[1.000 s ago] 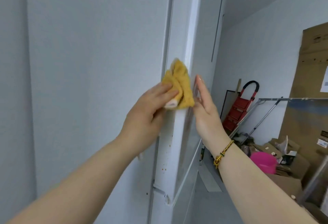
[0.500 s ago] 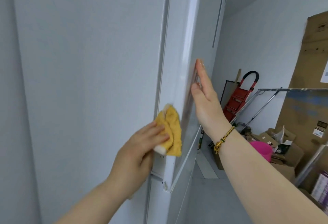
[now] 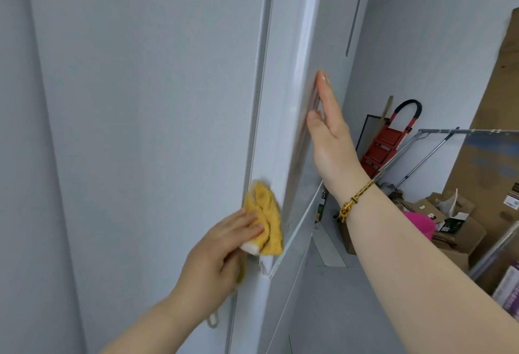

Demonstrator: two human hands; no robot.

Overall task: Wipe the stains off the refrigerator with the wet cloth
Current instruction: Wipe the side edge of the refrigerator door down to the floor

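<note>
The white refrigerator (image 3: 146,101) fills the left and middle of the head view, its door edge (image 3: 283,117) running down the centre. A bunched yellow cloth (image 3: 266,213) lies against the lower end of that edge. My left hand (image 3: 219,247) presses the cloth to the door with straight fingers laid over it. My right hand (image 3: 328,134), fingers straight, rests flat on the door's front face, higher up. No stains are visible on the door edge.
A red step ladder (image 3: 384,140) leans on the far wall at right. A metal rack (image 3: 449,140), cardboard boxes (image 3: 460,221) and a pink bucket (image 3: 418,224) crowd the floor at right. A tall cardboard sheet (image 3: 494,117) stands beyond them.
My left hand has slid the cloth down the door edge, from about the level of my right hand to near the door's lower corner. My right hand stayed flat on the door.
</note>
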